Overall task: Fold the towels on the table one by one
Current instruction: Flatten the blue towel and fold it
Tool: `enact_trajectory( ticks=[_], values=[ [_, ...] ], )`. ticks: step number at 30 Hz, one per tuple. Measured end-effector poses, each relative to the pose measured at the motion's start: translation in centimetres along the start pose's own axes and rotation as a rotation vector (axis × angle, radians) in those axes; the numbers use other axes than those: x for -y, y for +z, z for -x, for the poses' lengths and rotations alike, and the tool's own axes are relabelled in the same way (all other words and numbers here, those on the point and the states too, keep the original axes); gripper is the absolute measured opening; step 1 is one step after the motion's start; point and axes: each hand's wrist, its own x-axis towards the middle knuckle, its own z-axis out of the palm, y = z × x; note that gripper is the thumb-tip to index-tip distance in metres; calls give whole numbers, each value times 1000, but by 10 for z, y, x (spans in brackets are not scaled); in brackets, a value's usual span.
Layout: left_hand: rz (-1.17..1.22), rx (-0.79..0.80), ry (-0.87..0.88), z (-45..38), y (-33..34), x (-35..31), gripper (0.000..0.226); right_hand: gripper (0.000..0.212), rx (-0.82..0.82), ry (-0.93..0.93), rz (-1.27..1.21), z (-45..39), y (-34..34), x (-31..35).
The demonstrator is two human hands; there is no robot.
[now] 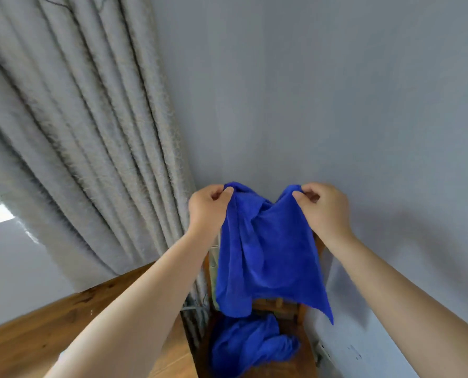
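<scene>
A blue towel [268, 255] hangs in the air in front of me, sagging in the middle between its two raised top corners. My left hand [208, 208] pinches the left top corner between thumb and fingers. At the same height, my right hand [323, 208] pinches the right top corner. Below it, a second blue towel [249, 345] lies crumpled on the seat of a wooden chair [287, 309].
A grey pleated curtain [77, 132] hangs at the left, and a grey wall [336, 91] fills the back and right. A wooden table surface [50, 323] runs along the lower left. The chair stands in the corner between table and wall.
</scene>
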Motion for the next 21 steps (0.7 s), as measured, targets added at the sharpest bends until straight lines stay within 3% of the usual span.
enact_trajectory(
  ticks=[5, 9, 15, 18, 21],
  values=[
    [131, -158, 38, 61, -110, -26, 19, 12, -16, -123, -81, 45, -20, 89],
    [140, -261, 37, 111, -204, -33, 14, 14, 92, -130, -164, 96, -16, 160],
    [17, -401, -65, 189, -330, -4, 25, 9, 370, 9, -372, 172, 21, 236],
    [-77, -448, -129, 223, -391, 22, 29, 28, 538, 70, -461, 206, 55, 259],
    [-125, -530, -209, 247, -442, 50, 23, 29, 692, 186, -567, 230, 89, 275]
  ],
)
